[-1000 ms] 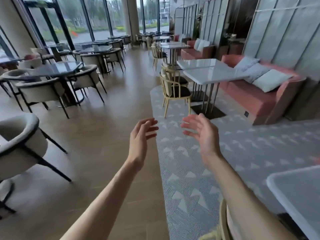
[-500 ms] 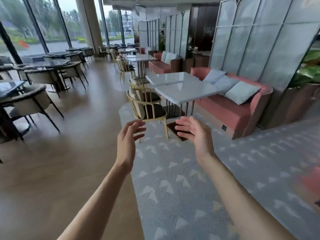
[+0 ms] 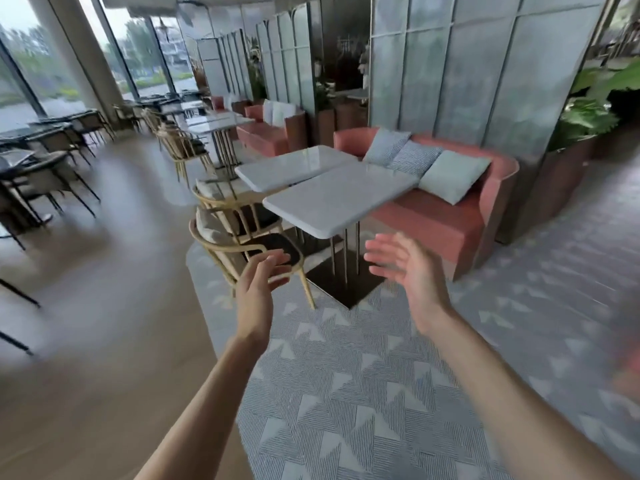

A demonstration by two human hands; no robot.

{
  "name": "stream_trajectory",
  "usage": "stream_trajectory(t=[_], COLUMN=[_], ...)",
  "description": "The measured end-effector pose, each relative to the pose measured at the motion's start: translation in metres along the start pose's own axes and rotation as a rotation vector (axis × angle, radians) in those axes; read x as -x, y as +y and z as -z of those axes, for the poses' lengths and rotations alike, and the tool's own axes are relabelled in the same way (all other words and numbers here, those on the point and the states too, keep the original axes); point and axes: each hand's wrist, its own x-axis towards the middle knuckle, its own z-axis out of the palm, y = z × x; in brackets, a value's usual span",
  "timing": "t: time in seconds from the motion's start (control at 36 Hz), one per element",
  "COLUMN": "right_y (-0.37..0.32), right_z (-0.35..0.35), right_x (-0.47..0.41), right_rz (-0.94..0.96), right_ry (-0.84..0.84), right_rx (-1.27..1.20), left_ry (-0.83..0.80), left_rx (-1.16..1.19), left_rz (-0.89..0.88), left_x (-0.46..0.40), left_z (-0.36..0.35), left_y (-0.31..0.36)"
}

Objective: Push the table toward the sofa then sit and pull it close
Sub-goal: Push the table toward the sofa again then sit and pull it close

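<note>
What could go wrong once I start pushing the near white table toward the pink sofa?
1. The near table sits flush against a second white table; a skewed push may scrape or shift it.
2. Its dark base plate rests on patterned carpet and may drag, tipping the top.
3. Both hands, left hand and right hand, are open and not yet on the table; the wooden chair crowds the left side.

Ahead of me a white marble-topped table [image 3: 341, 199] with rounded corners stands level on slim metal legs and a dark square base. Just behind it runs the pink sofa [image 3: 440, 223], three pale cushions leaning on its back.
</note>
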Motion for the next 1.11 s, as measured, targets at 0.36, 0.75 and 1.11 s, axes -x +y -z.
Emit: stream_trajectory(t=[0.36,0.75,1.11], right_y=[0.051,0.164,0.311], right_z=[-0.009,0.004,0.014], right_x=[-0.300,-0.571,-0.753], right_rz=[-0.147,-0.207,-0.351], right_ry=[-0.058,-0.207,-0.379], right_rx=[0.034,0.363,0.685], left_ry=[0.168,0.299,0.367], left_rx=[-0.011,0.006,-0.381], left_rz=[0.061,0.221,0.460], left_x=[-0.253,-0.499,-0.631], left_z=[-0.098,-0.233,-0.250], left_y=[-0.081,-0.248,-0.410])
